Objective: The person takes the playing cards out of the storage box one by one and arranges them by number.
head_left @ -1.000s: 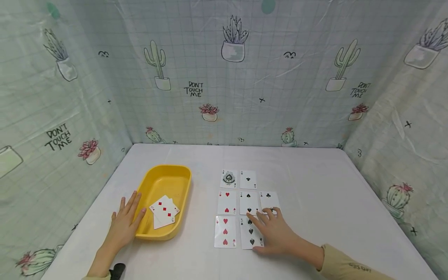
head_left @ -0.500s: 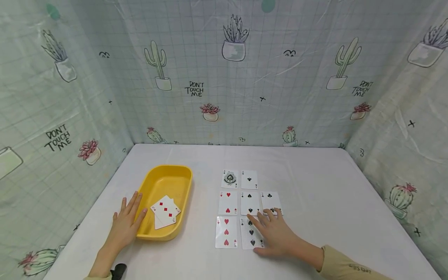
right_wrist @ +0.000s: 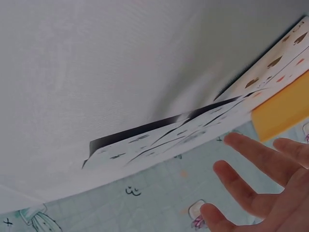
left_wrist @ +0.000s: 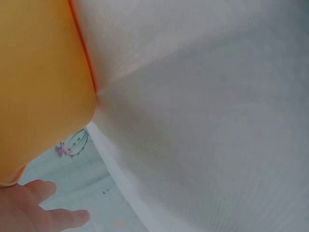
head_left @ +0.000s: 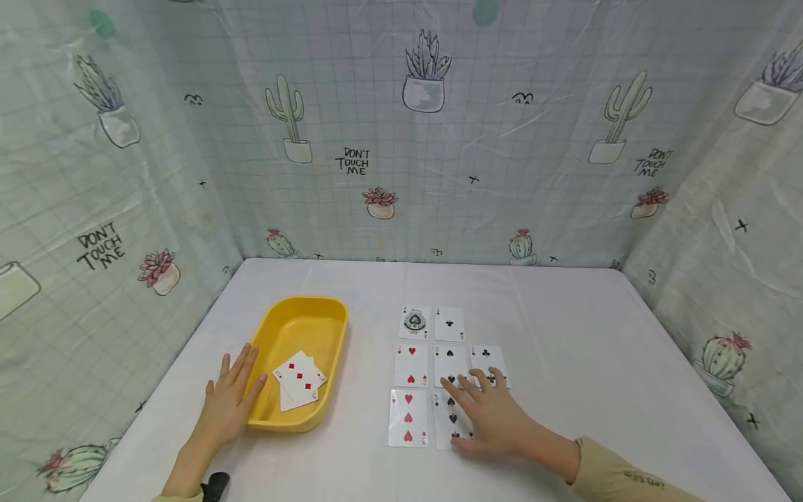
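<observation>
My left hand (head_left: 224, 404) rests with straight fingers on the left rim of a yellow plastic tray (head_left: 301, 310). Inside the tray, a three of diamonds (head_left: 288, 380) lies over at least one other card. My right hand (head_left: 492, 415) is spread over the three of spades (head_left: 444, 418), covering its right part. Its fingertips overlap the lower edges of the two of spades (head_left: 448, 359) and the two of clubs (head_left: 484, 357). In the right wrist view the fingers (right_wrist: 236, 186) are spread apart with nothing between them.
Left of the three of spades lies the three of hearts (head_left: 399, 418), with the two of hearts (head_left: 403, 366) above it. The ace of spades (head_left: 405, 333) and ace of clubs (head_left: 449, 333) form the top row. A cactus-print cloth (head_left: 426, 181) encloses the white table (head_left: 564, 321).
The right hand has shifted slightly left over the three of spades, its thumb now covering part of the lowest spade. The left hand stays on the tray rim. The head view drifts slightly.
</observation>
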`<action>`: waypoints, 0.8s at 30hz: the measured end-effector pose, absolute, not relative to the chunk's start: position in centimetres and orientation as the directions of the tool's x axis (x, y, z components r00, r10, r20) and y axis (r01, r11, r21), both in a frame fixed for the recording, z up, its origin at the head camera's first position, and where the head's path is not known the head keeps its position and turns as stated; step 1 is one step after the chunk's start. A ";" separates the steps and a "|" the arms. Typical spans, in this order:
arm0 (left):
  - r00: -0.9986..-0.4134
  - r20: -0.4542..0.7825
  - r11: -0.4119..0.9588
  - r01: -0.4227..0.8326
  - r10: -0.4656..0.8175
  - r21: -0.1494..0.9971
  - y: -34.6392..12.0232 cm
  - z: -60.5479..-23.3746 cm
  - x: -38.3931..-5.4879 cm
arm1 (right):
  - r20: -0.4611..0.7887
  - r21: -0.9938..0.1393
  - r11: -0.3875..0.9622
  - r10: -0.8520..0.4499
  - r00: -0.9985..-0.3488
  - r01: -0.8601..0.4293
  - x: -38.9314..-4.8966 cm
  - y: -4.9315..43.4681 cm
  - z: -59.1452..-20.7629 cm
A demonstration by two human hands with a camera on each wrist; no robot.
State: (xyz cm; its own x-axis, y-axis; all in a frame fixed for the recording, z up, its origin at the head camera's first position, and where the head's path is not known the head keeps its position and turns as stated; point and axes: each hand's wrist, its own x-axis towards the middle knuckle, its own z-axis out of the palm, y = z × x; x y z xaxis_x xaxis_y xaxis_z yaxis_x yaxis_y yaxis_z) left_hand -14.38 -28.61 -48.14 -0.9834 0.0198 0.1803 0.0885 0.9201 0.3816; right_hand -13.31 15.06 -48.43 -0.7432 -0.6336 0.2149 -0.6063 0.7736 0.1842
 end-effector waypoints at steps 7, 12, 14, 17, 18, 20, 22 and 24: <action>-0.984 0.180 0.921 0.088 0.020 0.380 -28.6 -48.1 -14.5 | 0.231 0.162 0.779 -0.627 -0.744 -0.606 -14.0 14.4 -47.5; -0.984 0.177 0.922 0.086 0.019 0.377 -28.5 -48.1 -14.4 | 0.243 0.146 0.761 -0.647 -0.723 -0.632 -14.7 13.6 -46.8; -0.983 0.180 0.922 0.087 0.019 0.378 -28.5 -48.0 -14.4 | 0.245 0.134 0.753 -0.655 -0.715 -0.644 -15.0 13.2 -46.4; -0.983 0.182 0.920 0.089 0.020 0.382 -28.5 -48.0 -14.4 | 0.242 0.115 0.746 -0.661 -0.710 -0.656 -15.5 12.3 -45.8; -0.983 0.182 0.920 0.090 0.020 0.382 -28.5 -48.0 -14.4 | 0.247 0.110 0.740 -0.667 -0.703 -0.663 -15.6 12.1 -45.6; -0.983 0.183 0.918 0.090 0.020 0.385 -28.5 -48.0 -14.4 | 0.249 0.096 0.730 -0.676 -0.694 -0.676 -15.8 11.4 -45.2; -0.983 0.181 0.919 0.087 0.018 0.385 -28.5 -48.1 -14.4 | 0.250 0.088 0.714 -0.691 -0.678 -0.695 -16.1 10.7 -44.7; -0.982 0.187 0.919 0.086 0.015 0.384 -28.5 -48.1 -14.4 | 0.245 0.082 0.699 -0.705 -0.666 -0.710 -16.3 10.0 -44.3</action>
State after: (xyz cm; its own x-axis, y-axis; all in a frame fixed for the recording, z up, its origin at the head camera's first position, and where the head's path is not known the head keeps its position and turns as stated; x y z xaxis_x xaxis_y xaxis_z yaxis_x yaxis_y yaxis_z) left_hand -14.40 -28.50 -48.13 -0.9823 0.0145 0.1865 0.0865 0.9193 0.3838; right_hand -16.34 10.01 -44.27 -0.6657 -0.7050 0.2447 -0.7103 0.6991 0.0818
